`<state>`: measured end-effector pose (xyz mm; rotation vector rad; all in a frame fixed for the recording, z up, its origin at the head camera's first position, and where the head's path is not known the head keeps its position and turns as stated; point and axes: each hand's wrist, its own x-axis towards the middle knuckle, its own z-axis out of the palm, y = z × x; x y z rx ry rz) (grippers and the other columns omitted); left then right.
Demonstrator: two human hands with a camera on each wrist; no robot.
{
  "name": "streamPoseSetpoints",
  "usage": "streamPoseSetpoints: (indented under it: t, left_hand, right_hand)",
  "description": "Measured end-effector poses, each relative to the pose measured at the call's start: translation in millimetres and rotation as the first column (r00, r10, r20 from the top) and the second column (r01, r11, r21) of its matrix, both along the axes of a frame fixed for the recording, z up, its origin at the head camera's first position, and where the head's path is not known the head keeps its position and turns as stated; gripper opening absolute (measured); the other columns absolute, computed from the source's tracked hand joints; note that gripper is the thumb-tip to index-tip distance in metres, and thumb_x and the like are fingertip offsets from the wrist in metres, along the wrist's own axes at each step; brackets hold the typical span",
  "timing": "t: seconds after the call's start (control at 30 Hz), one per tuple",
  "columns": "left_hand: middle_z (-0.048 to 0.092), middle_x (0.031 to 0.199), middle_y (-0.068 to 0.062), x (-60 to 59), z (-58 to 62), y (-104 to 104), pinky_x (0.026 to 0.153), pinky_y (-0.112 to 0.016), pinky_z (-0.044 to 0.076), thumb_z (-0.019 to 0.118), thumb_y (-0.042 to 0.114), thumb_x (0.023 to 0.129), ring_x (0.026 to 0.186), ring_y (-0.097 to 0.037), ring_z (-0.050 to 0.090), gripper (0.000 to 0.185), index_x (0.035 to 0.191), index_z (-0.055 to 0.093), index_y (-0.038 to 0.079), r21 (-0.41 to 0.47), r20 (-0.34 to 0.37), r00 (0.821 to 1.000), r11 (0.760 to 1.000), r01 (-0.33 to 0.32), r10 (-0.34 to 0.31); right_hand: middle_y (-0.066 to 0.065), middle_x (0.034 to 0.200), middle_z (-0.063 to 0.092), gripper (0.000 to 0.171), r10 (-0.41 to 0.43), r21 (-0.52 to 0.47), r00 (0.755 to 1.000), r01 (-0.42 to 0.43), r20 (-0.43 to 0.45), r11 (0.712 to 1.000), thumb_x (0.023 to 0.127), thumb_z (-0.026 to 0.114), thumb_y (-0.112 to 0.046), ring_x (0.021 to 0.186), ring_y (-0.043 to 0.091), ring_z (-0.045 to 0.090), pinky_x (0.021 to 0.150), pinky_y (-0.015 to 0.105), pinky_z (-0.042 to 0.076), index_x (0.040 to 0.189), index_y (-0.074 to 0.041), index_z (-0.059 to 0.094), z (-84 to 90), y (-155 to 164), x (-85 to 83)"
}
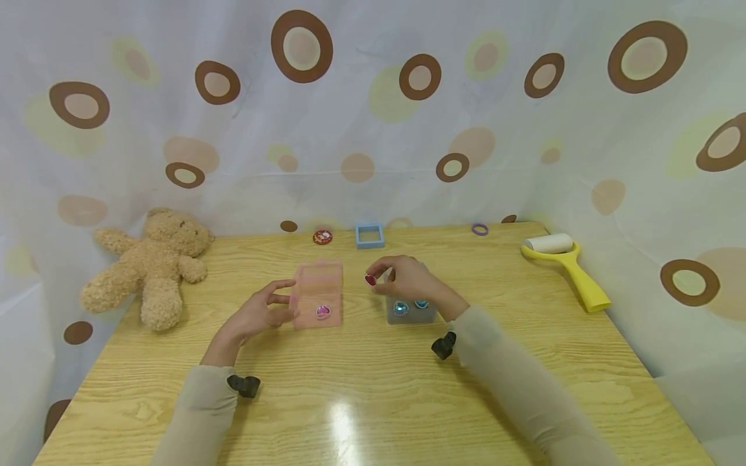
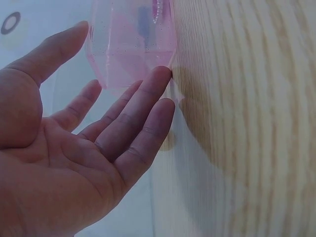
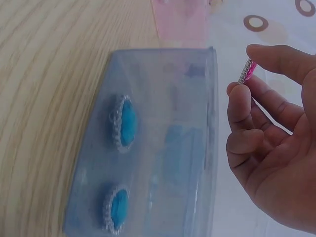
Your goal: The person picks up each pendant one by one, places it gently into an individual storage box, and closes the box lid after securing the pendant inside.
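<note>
A pink translucent box lies on the wooden table with a pink gem inside. My left hand is open, its fingertips touching the pink box at its left side. My right hand pinches a small pink gem with a sparkly rim between thumb and fingers, held above the table between the two boxes. In the right wrist view the pink gem shows edge-on. Under that hand stands a bluish-grey box holding two blue gems.
A teddy bear lies at the left. At the back edge sit a red round badge, a blue square frame and a purple ring. A yellow-handled lint roller lies at the right. A dotted curtain surrounds the table.
</note>
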<state>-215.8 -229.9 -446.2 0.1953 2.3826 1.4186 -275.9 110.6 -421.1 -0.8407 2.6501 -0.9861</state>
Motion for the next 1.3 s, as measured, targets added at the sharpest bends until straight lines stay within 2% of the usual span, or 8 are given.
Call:
streamPoseSetpoints:
  t: [0.17,0.3,0.53,0.8,1.03,1.13,1.3]
  left_hand:
    - [0.048,0.144,-0.028,0.7,0.9,0,0.092,-0.048,0.054,0.066,0.019,0.097,0.123,-0.038,0.058,0.071,0.157,0.027,0.012,-0.004,-0.002,1.000,1.000,-0.003,0.003]
    - [0.048,0.144,-0.028,0.9,1.5,1,0.091,-0.047,0.055,0.066,0.019,0.097,0.124,-0.039,0.057,0.071,0.157,0.028,0.013,-0.007,-0.004,1.000,1.000,-0.006,0.006]
    - [0.049,0.144,-0.028,0.3,0.1,1,0.092,-0.048,0.054,0.066,0.019,0.097,0.124,-0.039,0.057,0.071,0.157,0.028,0.013,-0.009,-0.005,1.000,1.000,-0.003,0.003]
    - [0.049,0.144,-0.028,-0.8,0.3,2,0.093,-0.049,0.054,0.066,0.019,0.097,0.126,-0.039,0.055,0.072,0.157,0.027,0.012,-0.009,0.005,1.000,1.000,-0.014,0.014]
    - [0.049,0.144,-0.028,0.4,1.6,3,0.094,-0.049,0.053,0.066,0.019,0.097,0.128,-0.040,0.054,0.071,0.157,0.029,0.013,-0.001,0.011,1.000,1.000,-0.018,0.018]
    - [0.049,0.144,-0.028,0.8,1.0,3,0.094,-0.049,0.053,0.067,0.019,0.097,0.128,-0.040,0.054,0.071,0.157,0.029,0.012,-0.001,0.014,1.000,1.000,-0.019,0.019]
    - [0.048,0.144,-0.028,1.3,0.9,3,0.094,-0.050,0.053,0.067,0.019,0.097,0.128,-0.040,0.054,0.071,0.157,0.028,0.013,0.004,0.015,1.000,1.000,-0.020,0.020]
  right_hand:
    - [0.002,0.113,0.069,0.030,0.027,-0.010,1.000,-0.027,0.007,1.000,0.092,0.072,-0.024,0.076,0.017,0.062,0.066,0.027,0.049,0.122,-0.018,0.068,5.6,-14,5.6]
    - [0.000,0.114,0.068,0.030,0.037,-0.029,0.999,-0.036,0.039,0.999,0.092,0.072,-0.024,0.080,0.017,0.063,0.067,0.027,0.049,0.122,-0.020,0.068,6.3,-25,7.9]
    - [-0.001,0.115,0.069,0.029,0.051,-0.006,0.998,-0.051,0.047,0.999,0.092,0.071,-0.022,0.078,0.012,0.061,0.070,0.026,0.050,0.121,-0.020,0.068,2.1,-45,10.7]
    - [-0.002,0.112,0.072,0.026,0.107,0.012,0.994,-0.107,-0.011,0.994,0.092,0.072,-0.020,0.087,0.014,0.064,0.075,0.025,0.051,0.118,-0.018,0.069,-6.2,-68,8.6]
    - [-0.002,0.109,0.073,0.025,0.110,0.028,0.994,-0.111,0.014,0.993,0.090,0.072,-0.018,0.086,0.014,0.065,0.071,0.024,0.050,0.114,-0.016,0.071,-12.1,-81,8.1]
    - [-0.002,0.107,0.074,0.023,0.106,0.026,0.994,-0.106,0.026,0.994,0.088,0.074,-0.018,0.091,0.015,0.066,0.070,0.024,0.049,0.111,-0.016,0.072,-15.0,-85,7.8]
    - [-0.005,0.103,0.075,0.022,0.102,0.038,0.994,-0.103,0.024,0.994,0.086,0.074,-0.016,0.090,0.011,0.066,0.073,0.023,0.050,0.108,-0.016,0.073,-19.9,-91,6.0]
